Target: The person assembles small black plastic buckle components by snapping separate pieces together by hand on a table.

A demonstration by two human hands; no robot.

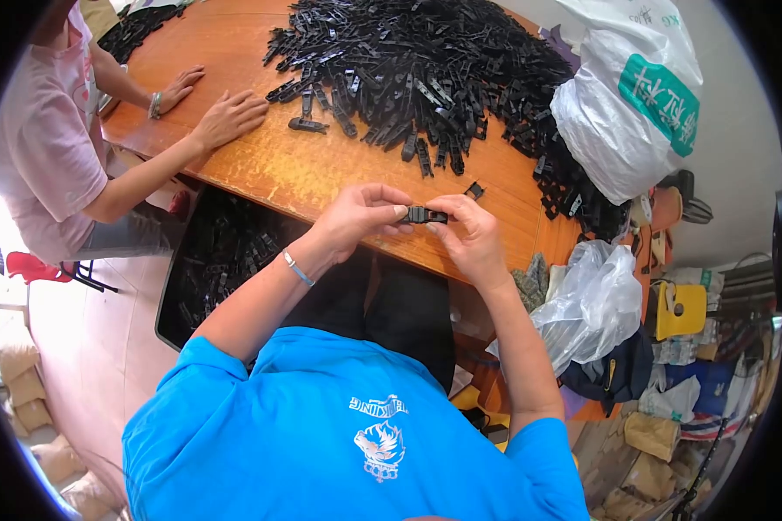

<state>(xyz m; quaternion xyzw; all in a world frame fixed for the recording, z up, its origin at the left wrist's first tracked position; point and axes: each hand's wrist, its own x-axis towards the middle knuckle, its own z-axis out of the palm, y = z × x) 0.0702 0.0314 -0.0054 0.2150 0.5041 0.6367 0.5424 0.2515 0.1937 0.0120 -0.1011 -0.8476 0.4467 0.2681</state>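
Between both hands, just over the table's near edge, is a small black plastic buckle (421,214). My left hand (365,217) pinches its left end between thumb and fingers. The fingers of my right hand (471,233) close on its right end. Another small black plastic piece (474,189) lies on the wooden table (295,174) just beyond my right hand. Farther back rises a large heap of similar black plastic pieces (426,69), with a few strays along its front.
At the left, a co-worker in a pink shirt (43,156) rests both hands on the table. A dark bin (235,252) of black pieces stands below the edge. A white sack (626,104) and a clear plastic bag (591,304) are at the right.
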